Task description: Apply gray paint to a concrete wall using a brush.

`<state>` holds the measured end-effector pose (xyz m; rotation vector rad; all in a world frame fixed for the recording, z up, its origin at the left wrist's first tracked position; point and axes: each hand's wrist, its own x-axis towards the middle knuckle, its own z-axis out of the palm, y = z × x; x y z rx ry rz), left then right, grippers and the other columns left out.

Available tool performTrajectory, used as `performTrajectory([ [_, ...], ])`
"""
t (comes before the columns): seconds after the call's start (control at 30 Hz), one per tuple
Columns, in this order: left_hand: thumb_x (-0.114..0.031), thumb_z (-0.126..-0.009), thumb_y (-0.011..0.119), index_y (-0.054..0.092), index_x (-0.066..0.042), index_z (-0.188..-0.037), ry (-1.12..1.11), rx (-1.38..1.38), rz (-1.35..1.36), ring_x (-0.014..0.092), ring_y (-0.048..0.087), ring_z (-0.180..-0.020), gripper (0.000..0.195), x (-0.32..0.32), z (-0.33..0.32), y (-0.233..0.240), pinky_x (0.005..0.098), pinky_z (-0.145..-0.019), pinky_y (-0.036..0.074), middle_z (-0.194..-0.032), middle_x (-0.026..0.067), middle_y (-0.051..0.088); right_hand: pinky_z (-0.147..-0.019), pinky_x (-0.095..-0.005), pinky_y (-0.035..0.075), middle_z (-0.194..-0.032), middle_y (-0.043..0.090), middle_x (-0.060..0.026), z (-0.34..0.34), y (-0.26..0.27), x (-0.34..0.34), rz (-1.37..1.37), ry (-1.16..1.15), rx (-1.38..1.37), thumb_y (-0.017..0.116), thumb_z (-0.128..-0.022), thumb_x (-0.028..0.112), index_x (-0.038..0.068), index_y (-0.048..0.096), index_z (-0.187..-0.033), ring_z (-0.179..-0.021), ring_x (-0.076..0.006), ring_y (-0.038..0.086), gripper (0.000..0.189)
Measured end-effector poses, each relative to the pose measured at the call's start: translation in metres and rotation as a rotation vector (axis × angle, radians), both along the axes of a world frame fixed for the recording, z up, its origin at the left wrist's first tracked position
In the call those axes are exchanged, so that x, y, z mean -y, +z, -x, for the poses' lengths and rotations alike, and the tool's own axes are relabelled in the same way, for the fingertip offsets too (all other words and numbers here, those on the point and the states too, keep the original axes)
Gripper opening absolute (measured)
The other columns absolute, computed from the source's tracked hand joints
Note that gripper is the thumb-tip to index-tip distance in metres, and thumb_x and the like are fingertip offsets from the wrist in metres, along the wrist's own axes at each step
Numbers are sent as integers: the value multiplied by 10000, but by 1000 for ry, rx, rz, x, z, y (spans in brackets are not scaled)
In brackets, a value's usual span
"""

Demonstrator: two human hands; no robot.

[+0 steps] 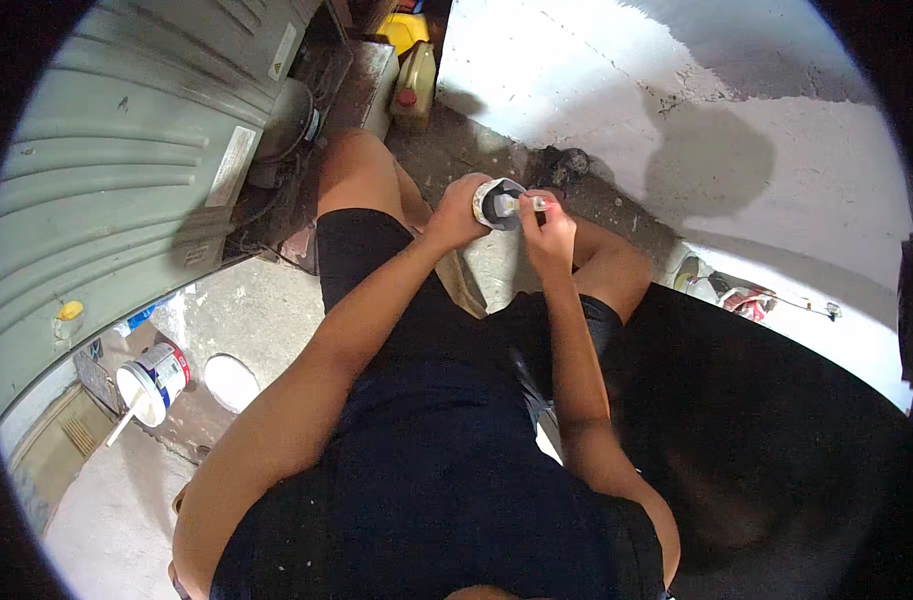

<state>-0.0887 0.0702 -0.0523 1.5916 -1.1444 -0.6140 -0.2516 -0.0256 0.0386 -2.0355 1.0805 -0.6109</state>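
Note:
Above the floor between my bent knees, my left hand (460, 213) is wrapped around a small open cup (480, 206) with a pale rim and a patterned outer side. The cup is tilted so that its mouth faces me, and its inside looks dark. My right hand (548, 234) pinches the clear, reddish-ended handle of a small tool (510, 205). Its whitish flat end reaches over the cup's mouth, but whether it touches the inside I cannot tell. The exact kind of tool is too small to make out.
A grey-green ribbed metal panel (118, 150) stands at the left. Below it are a paint bucket (160, 379) with a stick across it and a round white object (231, 382). A jerrycan (415, 82) stands near the pale wall (576, 75). A black surface (726, 390) lies to the right.

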Motion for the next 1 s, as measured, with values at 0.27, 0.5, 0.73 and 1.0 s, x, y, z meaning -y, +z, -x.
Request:
performTrajectory([
  [0.27, -129, -663, 940, 648, -59, -1298, -9, 6, 9, 440, 651, -1235, 703, -1, -2, 3, 517, -1080, 505, -1269, 179, 697, -734, -419, 599, -890, 773, -210, 0, 6, 0, 1, -20, 10, 744, -1042, 238, 32, 756, -1072, -818, -344, 797, 209],
  [0.5, -127, -653, 945, 649, -55, -1296, -16, 32, -16, 429, 649, -1245, 711, 1, 0, 3, 512, -1082, 506, -1283, 181, 692, -762, -411, 604, -892, 784, -198, 5, 1, 2, -46, -44, -21, 752, -1041, 284, 41, 762, -1088, -836, -310, 808, 247],
  [0.73, -98, -624, 953, 642, -43, -1320, 13, -23, -45, 429, 645, -1269, 764, -3, 1, 13, 504, -1113, 501, -1298, 188, 690, -736, -335, 568, -890, 798, -104, 28, -1, 18, -213, -176, 121, 734, -1072, 275, 36, 778, -1144, -804, -182, 751, 253],
  [1.0, -95, -649, 969, 615, -33, -1389, 38, -90, 29, 409, 647, -1297, 823, 3, 4, 54, 477, -1113, 513, -1349, 188, 673, -642, -257, 451, -855, 723, -18, 50, 45, 19, -717, -400, 679, 730, -1094, 225, 34, 751, -1142, -732, -84, 603, 199],
])
